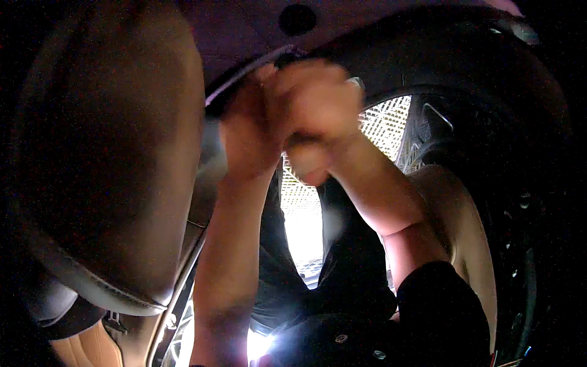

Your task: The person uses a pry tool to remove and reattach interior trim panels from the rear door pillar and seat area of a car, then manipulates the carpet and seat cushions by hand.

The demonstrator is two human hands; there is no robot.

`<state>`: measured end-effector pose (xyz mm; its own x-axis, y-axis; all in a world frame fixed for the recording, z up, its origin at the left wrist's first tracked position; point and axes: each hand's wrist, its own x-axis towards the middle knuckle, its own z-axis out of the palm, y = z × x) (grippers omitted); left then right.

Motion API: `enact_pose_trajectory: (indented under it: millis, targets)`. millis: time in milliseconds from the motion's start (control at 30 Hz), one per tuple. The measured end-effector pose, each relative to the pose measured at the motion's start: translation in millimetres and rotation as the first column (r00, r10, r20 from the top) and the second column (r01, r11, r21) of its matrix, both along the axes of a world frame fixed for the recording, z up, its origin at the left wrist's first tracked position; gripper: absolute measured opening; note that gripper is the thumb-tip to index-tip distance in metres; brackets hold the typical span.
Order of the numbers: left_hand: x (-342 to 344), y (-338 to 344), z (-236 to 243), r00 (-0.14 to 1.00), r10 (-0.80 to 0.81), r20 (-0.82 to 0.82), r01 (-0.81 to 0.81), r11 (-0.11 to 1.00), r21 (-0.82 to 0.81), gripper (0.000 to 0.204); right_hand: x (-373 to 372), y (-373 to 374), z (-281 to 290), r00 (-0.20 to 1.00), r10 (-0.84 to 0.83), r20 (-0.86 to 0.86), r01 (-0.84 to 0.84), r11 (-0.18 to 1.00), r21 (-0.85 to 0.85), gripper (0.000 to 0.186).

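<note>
My two hands are raised together at the upper middle, against a dark lilac-tinted panel point(244, 30) with a pale curved edge. My right hand point(321, 98) is closed in a fist, blurred by motion; what it grips, if anything, is hidden. Close against it on the left is my left hand point(247, 128), its fingers smeared and partly covered by the right. A rounded skin-toned shape point(309, 160) shows just below the right fist, too blurred to name. Both bare forearms reach up from the lower edge.
A large brown leather-like padded seat part point(122, 153) fills the left side. A tan seat point(92, 348) shows at lower left. Black curved trim point(428, 55) arches at upper right. Bright patterned ground point(388, 122) shows beyond my dark-clothed legs. A strong light point(260, 344) glares below.
</note>
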<state>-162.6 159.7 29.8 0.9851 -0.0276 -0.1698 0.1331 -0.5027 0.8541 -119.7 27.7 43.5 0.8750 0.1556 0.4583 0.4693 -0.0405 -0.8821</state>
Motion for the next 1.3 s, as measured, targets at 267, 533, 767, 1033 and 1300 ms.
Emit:
enact_pose_trajectory:
  millis: [267,533,767,1033,1300]
  targets:
    - [-22.2,40.3,62.3,0.920,-0.377,0.111,0.327,0.891,0.315,0.024,13.1,12.5,10.6,0.959,-0.101,-0.266,0.109,0.994,0.015,0.045]
    - [59.2,-13.4,44.6,0.911,-0.388,0.139,0.242,0.776,0.583,0.027,139.6,19.4,-78.8,0.618,-0.274,-0.737,0.285,0.952,-0.115,0.058]
    - [67.9,-10.3,28.3,0.935,-0.352,-0.028,0.283,0.699,0.657,0.029,170.1,28.9,-166.5,0.619,-0.466,-0.632,0.018,0.813,-0.582,0.074]
    - [67.1,-14.1,29.4,0.870,-0.325,-0.372,0.485,0.424,0.765,0.030,165.0,29.9,-127.2,0.337,-0.233,-0.912,0.033,0.971,-0.236,0.076]
    - [81.1,-22.2,28.4,0.862,-0.273,-0.426,0.505,0.505,0.699,0.028,85.1,-50.2,-40.3,0.390,0.325,-0.862,0.653,0.562,0.508,0.055]
